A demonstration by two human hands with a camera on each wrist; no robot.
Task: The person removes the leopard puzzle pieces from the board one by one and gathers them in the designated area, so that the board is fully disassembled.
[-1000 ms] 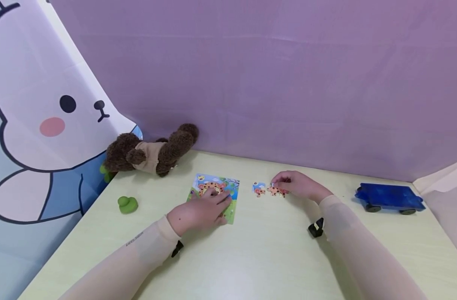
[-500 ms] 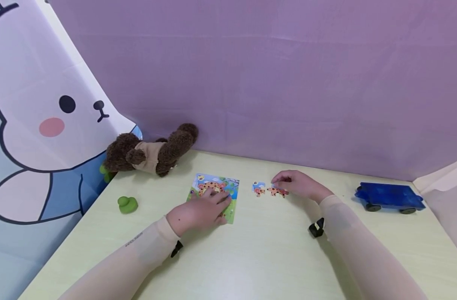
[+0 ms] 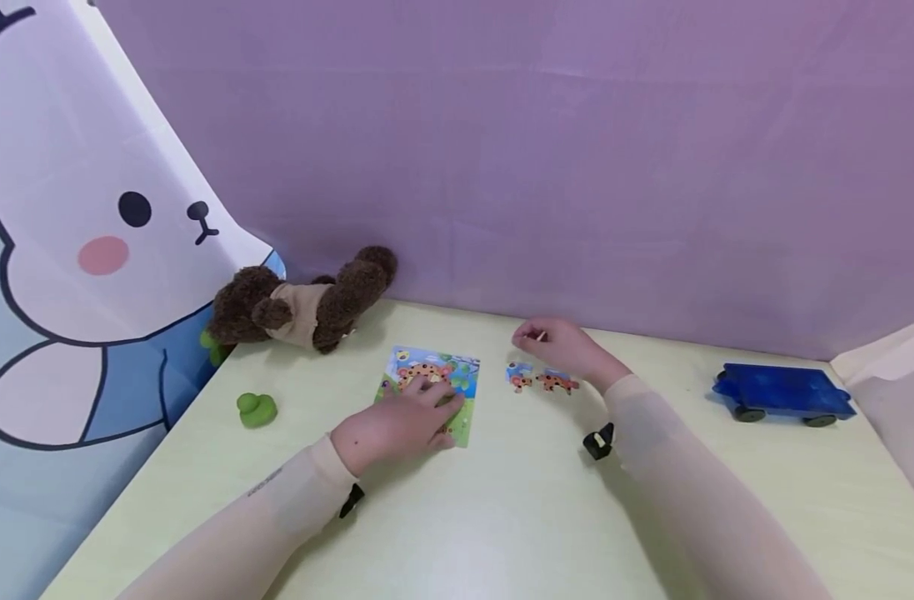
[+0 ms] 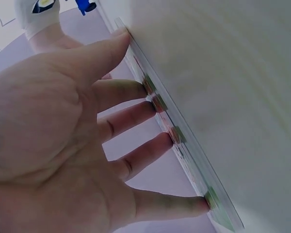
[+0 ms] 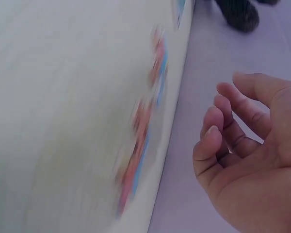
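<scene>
Fingers spread, my left hand [image 3: 397, 429] presses flat on a square puzzle board [image 3: 460, 429] with a spotted cartoon animal face on it. In the left wrist view, several fingertips [image 4: 165, 138] touch the board's surface while the thumb lies at its edge. To the right, two puzzle pieces, one with blue sky [image 3: 518, 379] and one mostly spotted orange [image 3: 556, 382], lie on the table side by side. My right hand [image 3: 565, 348] hovers above and behind them, loosely curled. The right wrist view shows nothing between its fingers.
A brown plush toy [image 3: 299, 312] lies at the back left against the purple curtain [image 3: 501, 183]. Nearer the left edge sits a green toy duck [image 3: 257, 410]. A blue toy wagon [image 3: 782, 392] stands at the far right of the table [image 3: 501, 517].
My right hand has left the spotted puzzle piece, rising and shifting left toward the back. The left hand stays on the board.
</scene>
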